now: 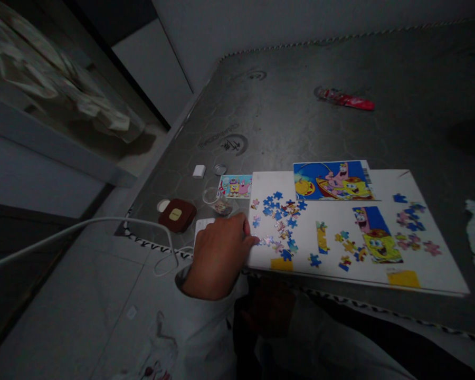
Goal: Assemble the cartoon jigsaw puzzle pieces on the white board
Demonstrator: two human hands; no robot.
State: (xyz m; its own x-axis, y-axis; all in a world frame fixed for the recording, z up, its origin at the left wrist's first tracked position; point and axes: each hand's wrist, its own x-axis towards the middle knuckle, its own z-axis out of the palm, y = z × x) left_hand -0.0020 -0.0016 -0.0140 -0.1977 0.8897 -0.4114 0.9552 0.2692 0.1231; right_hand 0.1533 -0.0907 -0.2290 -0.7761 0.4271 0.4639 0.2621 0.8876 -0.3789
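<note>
The left hand (218, 256) comes in from a white sleeve (206, 322) at the bottom of the frame and rests at the left edge of a white puzzle board (431, 274). Its fingers (243, 227) are curled down, with the fingertips among small jigsaw pieces (267, 241). Whether they grip a piece is hard to tell. The right hand (267, 311) sits in deep shadow below the mattress edge, its state impossible to make out.

The board lies at lower right on a grey mattress (285, 116) with zigzag piping. A printed SpongeBob and Patrick picture (332, 180) overlaps its top edge. Near the hand, blue and pink pieces form a loose cluster (279, 211) at the board's left. Further right, a joined section showing SpongeBob and Patrick (378, 236) lies beside a narrow joined strip (322, 237) — with more pieces (411, 227) scattered at its right.

Left of the board, toward the centre of the frame, sit a small cartoon card (235, 186), a clear plastic lid (211, 195), a white box (199, 171) and a brown square case (177, 215). A red wrapper (346, 98) lies at upper right, and a white cable (83, 227) crosses the left side.
</note>
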